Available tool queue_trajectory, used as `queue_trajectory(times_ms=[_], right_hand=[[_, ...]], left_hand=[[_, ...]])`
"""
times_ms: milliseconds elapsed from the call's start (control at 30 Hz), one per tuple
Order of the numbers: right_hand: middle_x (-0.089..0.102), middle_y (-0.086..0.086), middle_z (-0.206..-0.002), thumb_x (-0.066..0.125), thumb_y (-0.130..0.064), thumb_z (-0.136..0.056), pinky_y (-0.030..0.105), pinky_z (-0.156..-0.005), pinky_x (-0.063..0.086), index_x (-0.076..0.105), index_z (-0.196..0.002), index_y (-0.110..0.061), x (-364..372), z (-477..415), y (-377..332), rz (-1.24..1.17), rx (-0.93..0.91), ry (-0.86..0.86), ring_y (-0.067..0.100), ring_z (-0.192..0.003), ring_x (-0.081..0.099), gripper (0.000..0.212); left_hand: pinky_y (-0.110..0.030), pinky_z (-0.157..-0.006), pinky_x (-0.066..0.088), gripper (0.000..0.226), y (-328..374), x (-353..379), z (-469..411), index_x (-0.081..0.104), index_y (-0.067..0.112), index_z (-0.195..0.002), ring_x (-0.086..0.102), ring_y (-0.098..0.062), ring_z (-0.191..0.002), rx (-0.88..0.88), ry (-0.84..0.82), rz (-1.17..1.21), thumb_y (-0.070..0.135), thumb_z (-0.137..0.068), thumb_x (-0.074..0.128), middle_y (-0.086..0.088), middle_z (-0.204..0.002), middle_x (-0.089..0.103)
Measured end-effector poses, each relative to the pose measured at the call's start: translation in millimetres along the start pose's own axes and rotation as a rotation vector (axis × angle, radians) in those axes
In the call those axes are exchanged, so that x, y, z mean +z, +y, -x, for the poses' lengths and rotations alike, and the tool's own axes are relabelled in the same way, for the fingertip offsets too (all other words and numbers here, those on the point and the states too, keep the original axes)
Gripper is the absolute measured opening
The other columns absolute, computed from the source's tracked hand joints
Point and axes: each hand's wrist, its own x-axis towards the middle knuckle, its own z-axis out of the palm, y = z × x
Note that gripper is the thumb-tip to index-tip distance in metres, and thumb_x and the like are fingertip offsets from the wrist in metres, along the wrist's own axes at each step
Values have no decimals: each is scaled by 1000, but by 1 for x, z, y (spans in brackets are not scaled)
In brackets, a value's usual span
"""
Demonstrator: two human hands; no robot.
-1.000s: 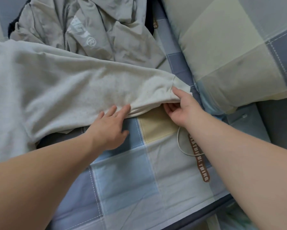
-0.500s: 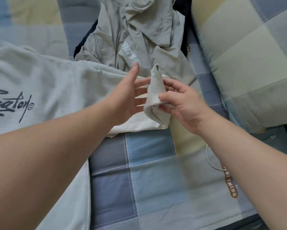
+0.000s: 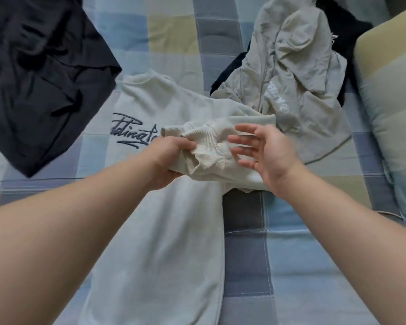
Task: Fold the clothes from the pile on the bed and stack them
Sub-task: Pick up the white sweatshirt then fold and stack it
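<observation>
Cream sweatshirt (image 3: 173, 231) laid flat at frame centre; sleeve-folding step judged in hand. Ribbed cuff (image 3: 206, 146) gripped by left hand (image 3: 169, 158); right hand (image 3: 270, 156) loose, fingers spread beside it. Next: sleeve to be laid across chest, smoothed

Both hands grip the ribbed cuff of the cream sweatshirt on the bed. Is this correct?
Not quite. Only the left hand grips the ribbed cuff of the cream sweatshirt on the bed; the right hand is open, fingers straight beside the cuff. The head view shows it.

Soft even light, wide-angle edge distortion.
</observation>
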Motion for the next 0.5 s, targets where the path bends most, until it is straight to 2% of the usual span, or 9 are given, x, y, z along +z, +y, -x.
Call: queue_trajectory(times_ms=[100,200,233,267,333,500], right_hand=[[64,-1,-127,35,-13,-100,28,-90,43,63,-130,-20,46,-2,4,307,-99,7,12,-114,56,41],[51,-8,-138,37,-14,-100,17,-103,31,53,-143,-21,93,-11,16,537,-152,-71,5,-127,43,47],[45,-9,-145,39,-20,-98,19,-112,24,47,-148,-25,108,-15,22,625,-157,-96,5,-134,37,50],[35,-7,-157,39,-25,-97,28,-121,16,42,-151,-28,123,-19,28,710,-151,-123,8,-144,28,55],[14,-3,-168,39,-25,-98,48,-125,10,33,-156,-32,152,-25,39,859,-119,-162,15,-154,10,58],[5,-8,-169,38,-30,-102,51,-124,8,27,-156,-37,210,-23,61,983,-82,-297,15,-155,3,56]], left_hand=[[-33,-68,60,28,14,-50,11,65,13,-118,72,-23,-86,34,99,2,2,-93,56,-10,-109,74],[-40,-84,59,29,31,-103,20,61,19,-121,69,-25,-96,70,234,-30,7,-94,58,-7,-112,70],[-43,-90,58,31,36,-120,21,59,20,-122,68,-26,-101,76,278,-51,10,-93,58,-7,-115,69],[-46,-94,56,29,41,-137,23,59,21,-120,67,-28,-104,84,314,-75,12,-93,58,-8,-116,67],[-47,-95,55,22,50,-168,27,59,24,-111,65,-28,-106,106,371,-112,13,-93,56,-6,-113,66],[-46,-97,53,19,66,-239,32,57,29,-104,62,-28,-104,142,505,-252,15,-93,51,1,-100,63]])
